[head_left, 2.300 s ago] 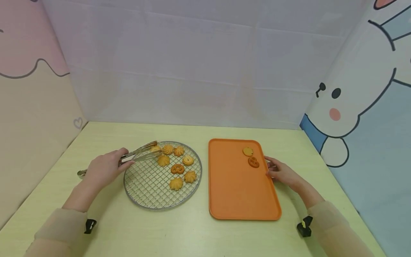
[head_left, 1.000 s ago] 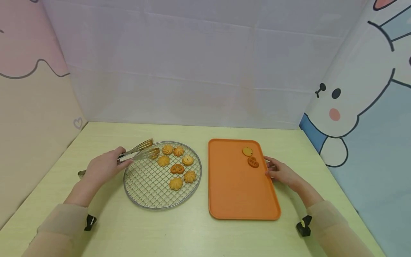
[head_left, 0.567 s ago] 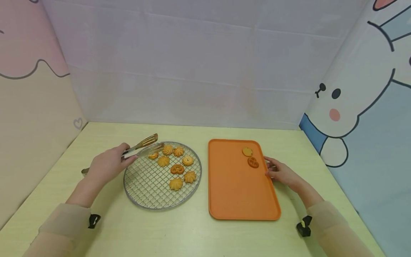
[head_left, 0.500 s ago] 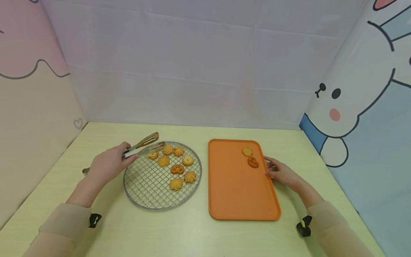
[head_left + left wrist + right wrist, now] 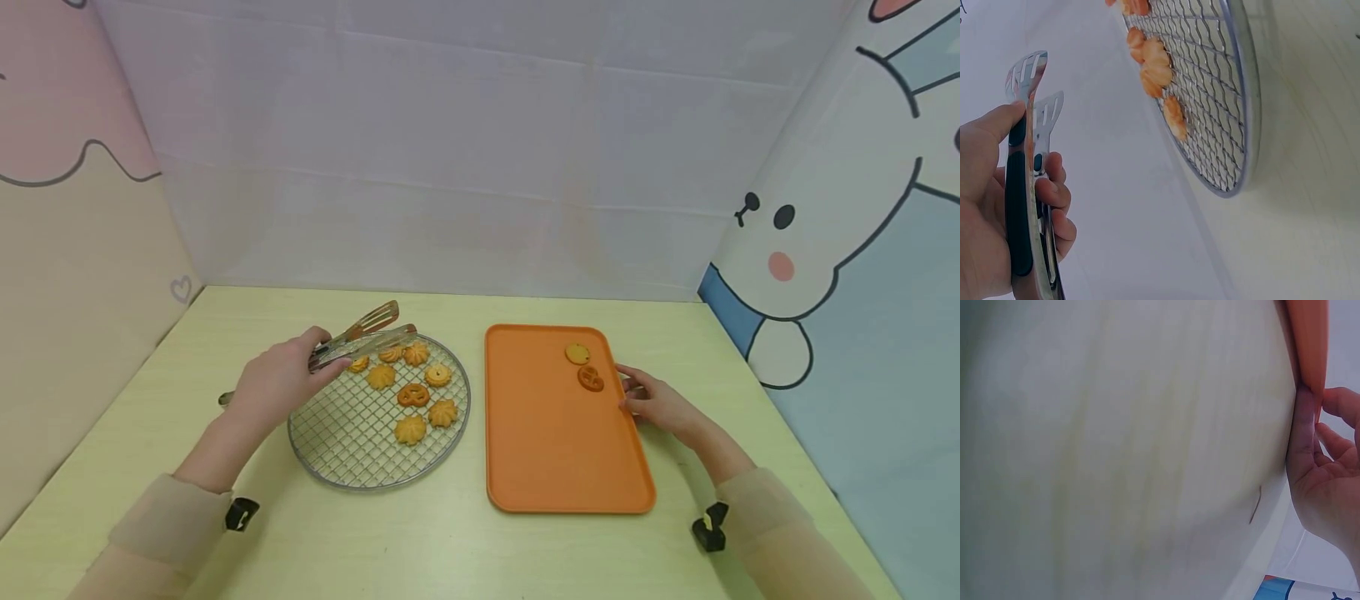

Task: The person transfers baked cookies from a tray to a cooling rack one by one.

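Observation:
My left hand (image 5: 281, 379) grips metal tongs (image 5: 1022, 206) with dark handle inlays. Their slotted ends stand apart above the back of a round wire rack (image 5: 337, 450), with nothing between them in the left wrist view. Several cookies lie on the rack, among them a pretzel-shaped one (image 5: 413, 395) and a flower-shaped one (image 5: 410, 430). The tongs partly cover a swirled cookie (image 5: 390, 355) at the back. My right hand (image 5: 660, 408) holds the right rim of an orange tray (image 5: 562, 450) between thumb and fingers. A round cookie (image 5: 577, 354) and a pretzel cookie (image 5: 591, 379) lie on the tray.
The rack and tray stand side by side on a pale wooden table (image 5: 435, 542), with a strip of tabletop between them. A white sheet (image 5: 450, 167) closes off the back. Printed panels (image 5: 885, 333) line the sides.
My left hand has carried the tongs right and toward the back, off the leftmost cookie, which stays on the rack. The right hand and tray have barely moved.

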`<state>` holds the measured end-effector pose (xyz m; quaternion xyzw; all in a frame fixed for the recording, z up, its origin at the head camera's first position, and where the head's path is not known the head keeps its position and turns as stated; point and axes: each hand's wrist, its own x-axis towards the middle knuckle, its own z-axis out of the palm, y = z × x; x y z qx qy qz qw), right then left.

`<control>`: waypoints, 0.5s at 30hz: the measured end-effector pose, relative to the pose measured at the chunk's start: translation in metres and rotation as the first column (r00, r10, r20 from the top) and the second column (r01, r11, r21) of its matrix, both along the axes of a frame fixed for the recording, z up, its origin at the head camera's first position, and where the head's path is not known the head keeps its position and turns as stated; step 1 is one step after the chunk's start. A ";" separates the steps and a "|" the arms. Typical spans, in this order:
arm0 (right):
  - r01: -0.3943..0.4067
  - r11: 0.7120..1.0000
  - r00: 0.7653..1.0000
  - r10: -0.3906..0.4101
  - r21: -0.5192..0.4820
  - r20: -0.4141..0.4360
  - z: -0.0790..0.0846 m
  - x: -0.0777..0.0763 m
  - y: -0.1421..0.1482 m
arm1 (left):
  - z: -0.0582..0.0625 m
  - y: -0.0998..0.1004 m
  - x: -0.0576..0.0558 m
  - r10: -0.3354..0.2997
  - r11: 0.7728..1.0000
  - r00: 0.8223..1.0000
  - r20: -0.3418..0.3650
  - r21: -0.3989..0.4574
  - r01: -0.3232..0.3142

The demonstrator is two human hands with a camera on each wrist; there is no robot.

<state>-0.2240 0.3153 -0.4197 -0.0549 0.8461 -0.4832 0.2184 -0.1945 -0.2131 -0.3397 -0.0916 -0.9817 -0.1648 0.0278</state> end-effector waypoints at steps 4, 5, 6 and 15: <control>-0.003 1.000 1.000 0.003 0.010 -0.005 0.000 0.000 0.000 | 0.004 0.012 0.003 -0.021 1.000 0.999 -0.026 0.011 0.021; -0.005 1.000 1.000 0.005 0.011 -0.008 0.000 -0.001 -0.001 | 0.005 0.015 0.003 -0.028 1.000 0.999 -0.034 0.013 0.028; -0.007 1.000 1.000 0.007 0.010 -0.009 0.001 -0.001 -0.001 | 0.005 0.018 0.003 -0.033 0.999 0.999 -0.039 0.017 0.034; -0.009 1.000 1.000 0.009 -0.003 -0.015 0.001 0.000 -0.002 | 0.008 0.046 0.005 -0.086 0.994 0.995 -0.047 0.060 0.089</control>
